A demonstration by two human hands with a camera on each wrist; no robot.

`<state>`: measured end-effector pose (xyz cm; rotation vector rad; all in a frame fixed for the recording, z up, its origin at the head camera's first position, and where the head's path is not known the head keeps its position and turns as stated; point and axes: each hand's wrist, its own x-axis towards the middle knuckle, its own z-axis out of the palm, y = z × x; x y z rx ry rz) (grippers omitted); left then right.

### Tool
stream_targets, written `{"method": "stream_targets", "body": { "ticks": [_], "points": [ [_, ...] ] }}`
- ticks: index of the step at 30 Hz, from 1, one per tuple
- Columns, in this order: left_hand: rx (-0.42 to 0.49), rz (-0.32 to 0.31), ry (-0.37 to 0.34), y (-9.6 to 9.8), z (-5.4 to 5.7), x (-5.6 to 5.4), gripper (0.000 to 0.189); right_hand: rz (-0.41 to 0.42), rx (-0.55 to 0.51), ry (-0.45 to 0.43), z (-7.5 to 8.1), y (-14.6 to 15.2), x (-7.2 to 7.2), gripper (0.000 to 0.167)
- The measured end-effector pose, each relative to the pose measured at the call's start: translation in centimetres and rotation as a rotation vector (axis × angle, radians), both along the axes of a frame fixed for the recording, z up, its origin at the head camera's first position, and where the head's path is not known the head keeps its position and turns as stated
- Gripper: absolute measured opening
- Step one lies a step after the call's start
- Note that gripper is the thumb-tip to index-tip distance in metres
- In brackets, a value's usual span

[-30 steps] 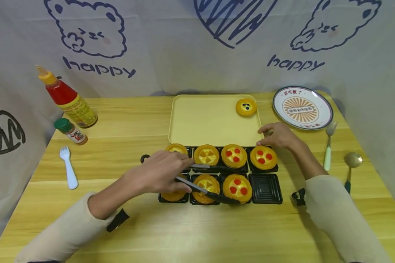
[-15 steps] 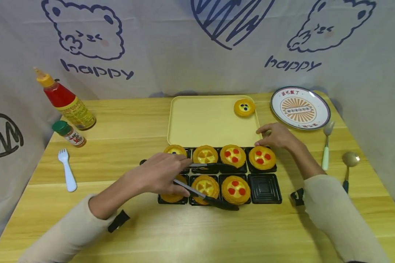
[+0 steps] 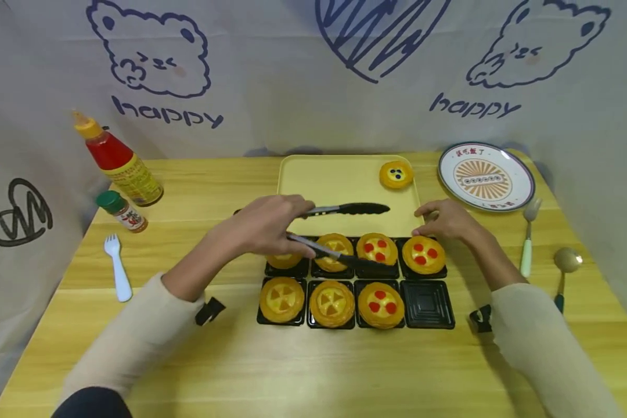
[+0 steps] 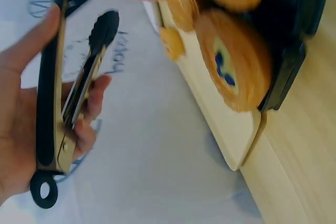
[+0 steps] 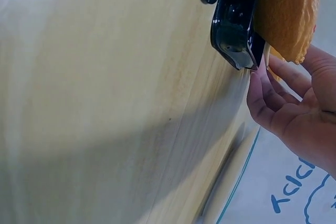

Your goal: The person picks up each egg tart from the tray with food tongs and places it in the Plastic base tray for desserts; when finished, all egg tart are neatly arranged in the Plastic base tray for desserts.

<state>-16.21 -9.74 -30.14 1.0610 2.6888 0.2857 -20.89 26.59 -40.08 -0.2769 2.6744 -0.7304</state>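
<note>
My left hand (image 3: 271, 225) grips a pair of black-tipped tongs (image 3: 364, 208), whose arms are spread with nothing between the tips. One arm overlaps the cream tray (image 3: 319, 180); the other passes over the back row of tarts. In the left wrist view, thumb and fingers wrap the tongs' handles (image 4: 48, 103). My right hand (image 3: 444, 217) pinches the cream tray's right rim near its front corner. Black plastic holders (image 3: 429, 303) stand before the tray, bearing several tarts (image 3: 381, 305) with red, orange-wedge or blue toppings. A blue-dotted tart (image 3: 396, 175) lies on the tray's back right corner.
On the left stand a red sauce bottle (image 3: 122, 162) and a green-capped spice jar (image 3: 122, 211), with a pale blue fork (image 3: 117, 267) in front. A round plate (image 3: 486, 176), a green-handled fork (image 3: 529, 238) and a spoon (image 3: 566, 264) lie at right.
My left hand has lifted the tongs away from the front-row tart and moved back toward the cream tray. The right hand stays at the tray's rim; the head view has shifted slightly.
</note>
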Motion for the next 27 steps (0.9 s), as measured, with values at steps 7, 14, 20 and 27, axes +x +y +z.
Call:
{"method": "stream_targets", "body": {
  "ticks": [7,14,20,27],
  "points": [
    [-0.081,0.119,0.052,4.3,-1.9,-7.2,0.072,0.005,0.010,0.010,-0.1,0.5,0.2,0.054],
    [-0.114,0.252,-0.003,7.4,-4.0,-10.4,0.060,-0.003,0.008,0.018,-0.2,0.1,0.1,0.052],
    [-0.094,0.322,0.010,9.4,-5.0,-10.7,0.046,-0.019,-0.030,0.008,-0.2,0.0,0.1,0.051],
    [-0.097,0.345,0.077,10.4,-4.9,-10.2,0.052,-0.038,-0.036,0.001,-0.2,0.2,0.1,0.051]
  ]
}}
